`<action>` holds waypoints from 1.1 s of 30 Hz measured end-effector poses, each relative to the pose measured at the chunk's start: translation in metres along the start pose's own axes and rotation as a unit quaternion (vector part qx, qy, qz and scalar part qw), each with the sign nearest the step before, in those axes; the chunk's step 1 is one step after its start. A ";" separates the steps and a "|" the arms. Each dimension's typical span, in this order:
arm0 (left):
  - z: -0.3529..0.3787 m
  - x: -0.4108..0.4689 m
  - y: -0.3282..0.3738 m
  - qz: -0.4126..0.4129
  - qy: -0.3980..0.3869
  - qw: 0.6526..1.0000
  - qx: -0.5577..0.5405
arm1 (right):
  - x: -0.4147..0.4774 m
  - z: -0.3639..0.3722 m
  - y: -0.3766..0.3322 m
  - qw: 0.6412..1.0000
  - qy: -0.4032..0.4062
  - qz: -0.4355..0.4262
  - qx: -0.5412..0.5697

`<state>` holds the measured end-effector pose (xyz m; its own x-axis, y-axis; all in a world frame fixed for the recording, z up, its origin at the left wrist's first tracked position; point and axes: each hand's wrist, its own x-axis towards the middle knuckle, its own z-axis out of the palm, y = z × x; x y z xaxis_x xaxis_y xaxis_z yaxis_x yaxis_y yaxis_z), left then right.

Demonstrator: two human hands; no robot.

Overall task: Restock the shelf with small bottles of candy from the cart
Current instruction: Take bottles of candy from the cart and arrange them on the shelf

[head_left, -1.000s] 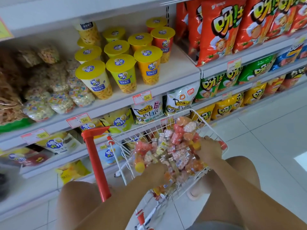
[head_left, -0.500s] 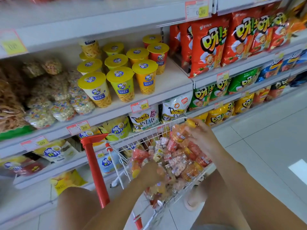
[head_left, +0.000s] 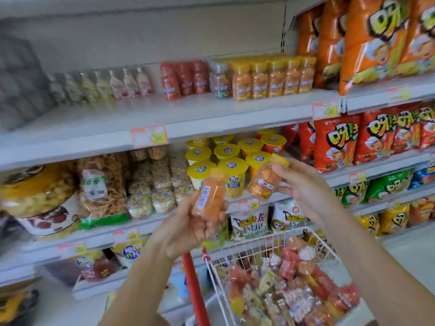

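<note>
- An orange candy bottle (head_left: 210, 198) is gripped in the left hand (head_left: 188, 229), with the fingers curled round its lower half. It is held roughly upright, a white barcode label is turned to the left, and its top is blurred.
- A 2nd orange bottle (head_left: 262, 183), yellow-capped, is held in the right hand (head_left: 303, 184) with the fingers curled round its cap end. It is tilted, cap up and to the right.
- The 2 bottles are kept apart from each other, above the cart and in front of the yellow-lidded cups (head_left: 227, 167) on the middle shelf.
- The cart (head_left: 259, 240) — a white wire basket beside a red post (head_left: 194, 290) — is seen near and to the right. It is heaped with small candy bottles (head_left: 296, 285) in red, orange and pale colours.
- On the upper shelf (head_left: 211, 114), beyond the hands, small bottles are lined up along the back: yellow-capped orange ones (head_left: 270, 78) at the right, 3 red ones (head_left: 184, 78) to their left, then clear pale ones (head_left: 106, 84) further left.
- A price tag (head_left: 148, 135) is fixed to that shelf's front edge; its figures are too blurred to be read.
- Large orange snack bags (head_left: 376, 43) are stood at the far right.
</note>
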<state>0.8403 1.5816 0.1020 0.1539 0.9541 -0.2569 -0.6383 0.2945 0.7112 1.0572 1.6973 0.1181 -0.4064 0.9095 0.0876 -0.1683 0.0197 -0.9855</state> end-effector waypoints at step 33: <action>0.057 0.091 0.211 0.245 0.309 0.675 0.624 | 0.168 0.121 -0.105 0.905 -0.012 -0.167 -0.390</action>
<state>0.7630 1.7334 0.2659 -0.4347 0.8626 0.2588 0.6933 0.1371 0.7075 0.8981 1.7974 0.2534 -0.4709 0.7897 0.3933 0.3968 0.5877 -0.7050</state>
